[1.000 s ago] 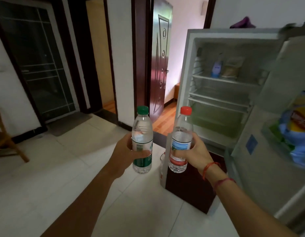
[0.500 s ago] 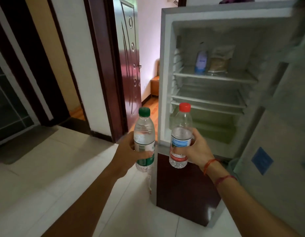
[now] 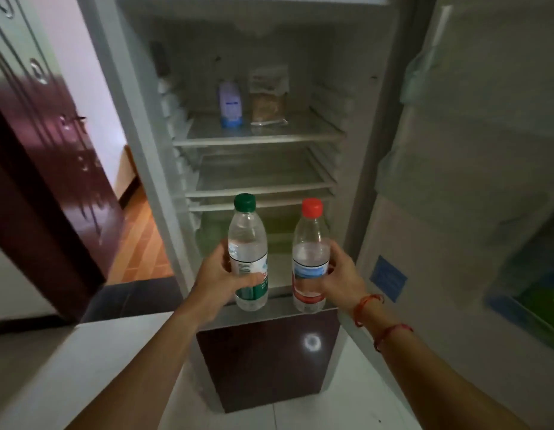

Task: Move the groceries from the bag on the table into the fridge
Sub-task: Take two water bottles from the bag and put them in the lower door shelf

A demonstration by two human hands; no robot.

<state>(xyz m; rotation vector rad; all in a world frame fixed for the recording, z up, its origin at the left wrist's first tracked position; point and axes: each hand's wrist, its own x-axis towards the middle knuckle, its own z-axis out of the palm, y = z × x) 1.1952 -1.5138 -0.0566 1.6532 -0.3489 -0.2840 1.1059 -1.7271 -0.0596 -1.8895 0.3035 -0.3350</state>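
While I stand at the open fridge [image 3: 136, 119], both hands are raised side by side in front of its lower opening, each closed round a water bottle. My left hand [image 3: 218, 282] grips the green-capped bottle [image 3: 247, 243] about its label, thumb across the front. My right hand [image 3: 341, 274] grips the red-capped bottle [image 3: 310, 243] from the right side, with two red cords [image 3: 367, 305] round that wrist. Both bottles are upright, clear and partly filled, held apart with a gap between them. Neither rests on a shelf; they hang in the air just before the greenish crisper drawer [image 3: 213, 231].

Inside the fridge, the top shelf [image 3: 260, 135] carries two things near its back – a small white bottle with a blue base [image 3: 229, 103] and, just beside it on the right, a clear packet of brownish contents [image 3: 268, 100]. The middle shelf [image 3: 263, 181] sits below it.

On the right the fridge door [image 3: 455, 212] swings wide open, a blue sticker [image 3: 387, 277] on its inner face and blurred blue and green items in its lower bin [image 3: 536, 299] – I cannot tell what they are. Below the opening is a dark red lower door [image 3: 263, 361], shut, standing on pale floor tiles [image 3: 347, 398]. To the left a dark red wooden door [image 3: 52, 181] stands ajar.
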